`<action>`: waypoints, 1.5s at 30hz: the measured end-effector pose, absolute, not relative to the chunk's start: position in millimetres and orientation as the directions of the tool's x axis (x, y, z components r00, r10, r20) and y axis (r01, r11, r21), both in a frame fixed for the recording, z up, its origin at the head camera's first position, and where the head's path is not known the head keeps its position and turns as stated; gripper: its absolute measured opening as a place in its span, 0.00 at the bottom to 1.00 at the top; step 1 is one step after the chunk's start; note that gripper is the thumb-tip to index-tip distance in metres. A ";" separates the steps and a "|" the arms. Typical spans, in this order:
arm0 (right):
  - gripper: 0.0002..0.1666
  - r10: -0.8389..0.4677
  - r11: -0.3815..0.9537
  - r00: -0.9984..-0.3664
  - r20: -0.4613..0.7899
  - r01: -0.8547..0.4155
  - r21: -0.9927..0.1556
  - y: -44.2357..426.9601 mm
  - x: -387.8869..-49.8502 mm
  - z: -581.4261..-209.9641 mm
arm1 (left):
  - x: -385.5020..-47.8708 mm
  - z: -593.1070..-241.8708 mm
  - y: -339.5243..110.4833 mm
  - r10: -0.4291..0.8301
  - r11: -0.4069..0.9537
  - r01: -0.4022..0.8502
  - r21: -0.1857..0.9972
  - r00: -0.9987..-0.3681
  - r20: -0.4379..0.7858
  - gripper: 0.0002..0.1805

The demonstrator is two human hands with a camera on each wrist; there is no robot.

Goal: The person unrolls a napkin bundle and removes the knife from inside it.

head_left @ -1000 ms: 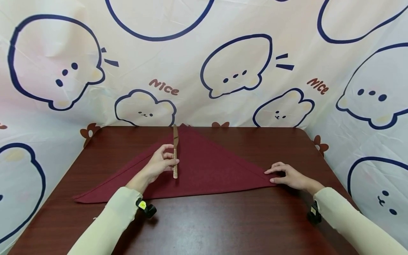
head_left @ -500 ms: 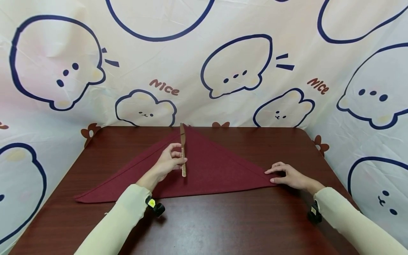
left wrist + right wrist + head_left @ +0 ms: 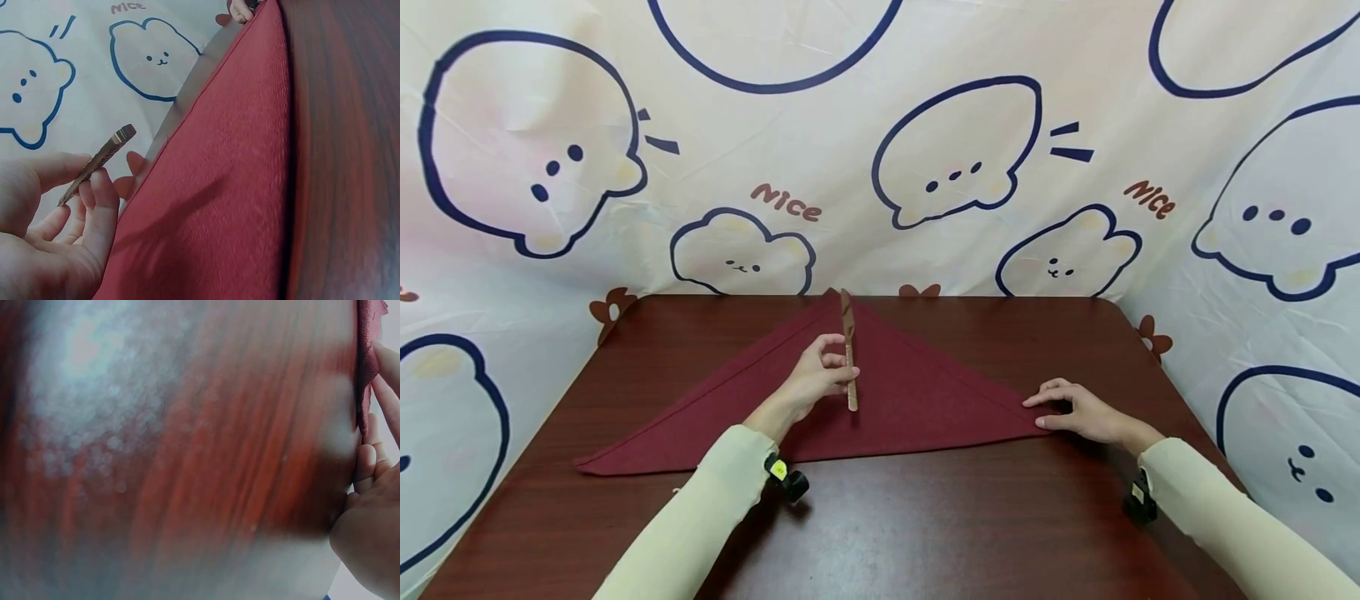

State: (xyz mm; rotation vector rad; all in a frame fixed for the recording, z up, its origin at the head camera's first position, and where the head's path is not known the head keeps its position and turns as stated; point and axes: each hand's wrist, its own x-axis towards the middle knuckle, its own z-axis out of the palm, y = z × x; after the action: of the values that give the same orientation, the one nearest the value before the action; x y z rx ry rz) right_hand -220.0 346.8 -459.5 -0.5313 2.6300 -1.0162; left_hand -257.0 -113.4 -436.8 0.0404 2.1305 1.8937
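Observation:
My left hand (image 3: 816, 371) pinches a gold-coloured table knife (image 3: 850, 358) by its handle, between thumb and fingers. The knife hangs above a dark red cloth napkin (image 3: 910, 400), with its blade pointing to the far side. In the left wrist view, the knife's handle end (image 3: 112, 147) sticks out past the fingertips and a shadow falls on the cloth. The napkin lies as a wide triangle, its long edge toward me. At its right corner, my right hand (image 3: 1090, 412) rests with thumb and fingertips spread on the cloth. In the right wrist view only the napkin's edge (image 3: 367, 369) shows beside the fingers.
A dark brown wooden table (image 3: 925, 525) bears the napkin, whose tip reaches the far edge. Behind and at both sides hangs a pale curtain (image 3: 835, 150) with blue cartoon outlines. A small black camera (image 3: 793, 483) is strapped to the left wrist.
My left hand has moved right over the napkin, carrying the knife toward the triangle's middle. The right hand and the napkin stay where they were.

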 end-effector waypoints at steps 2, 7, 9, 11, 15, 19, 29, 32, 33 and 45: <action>0.19 -0.429 0.686 -0.896 -0.115 -0.240 -0.687 346.7 -220.0 -459.5 | -258.2 -435.7 -109.3 0.209 0.128 -0.175 0.976 -0.957 -0.199 0.34; 0.19 -0.428 0.683 -0.897 -0.112 -0.240 -0.690 347.7 -220.6 -460.4 | -261.3 -431.2 -98.8 0.212 0.105 -0.177 0.979 -0.958 -0.196 0.34; 0.19 -0.430 0.680 -0.896 -0.113 -0.239 -0.693 348.0 -220.7 -460.7 | -262.4 -429.5 -94.6 0.211 0.097 -0.180 0.979 -0.958 -0.196 0.34; 0.19 -0.430 0.676 -0.896 -0.112 -0.237 -0.698 347.5 -220.5 -460.7 | -263.1 -427.9 -90.6 0.208 0.094 -0.183 0.979 -0.958 -0.199 0.34; 0.19 -0.435 0.674 -0.894 -0.110 -0.242 -0.698 346.5 -220.7 -461.0 | -263.9 -427.4 -82.9 0.211 0.086 -0.193 0.977 -0.955 -0.207 0.34; 0.19 -0.429 0.677 -0.897 -0.109 -0.239 -0.696 347.0 -221.3 -460.6 | -265.9 -428.7 -75.2 0.218 0.071 -0.198 0.978 -0.953 -0.208 0.34; 0.18 -0.437 0.671 -0.894 -0.099 -0.251 -0.698 350.3 -220.3 -463.1 | -271.4 -426.7 -56.0 0.230 0.034 -0.209 0.977 -0.950 -0.211 0.34; 0.18 -0.432 0.670 -0.896 -0.103 -0.243 -0.701 349.7 -219.3 -462.9 | -272.5 -424.0 -50.7 0.237 0.025 -0.209 0.978 -0.949 -0.209 0.34; 0.18 -0.431 0.671 -0.896 -0.103 -0.242 -0.701 349.4 -219.3 -462.7 | -272.6 -423.3 -49.3 0.238 0.023 -0.207 0.978 -0.949 -0.206 0.34; 0.19 -0.429 0.681 -0.896 -0.112 -0.239 -0.692 347.7 -221.3 -460.6 | -274.0 -419.5 -34.7 0.253 0.017 -0.203 0.979 -0.946 -0.201 0.32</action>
State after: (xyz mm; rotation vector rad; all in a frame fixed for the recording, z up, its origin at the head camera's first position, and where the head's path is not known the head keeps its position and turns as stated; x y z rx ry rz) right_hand -221.3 347.7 -460.6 -0.5339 2.6292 -1.0276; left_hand -274.0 -34.7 -419.5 0.0517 1.9802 1.9992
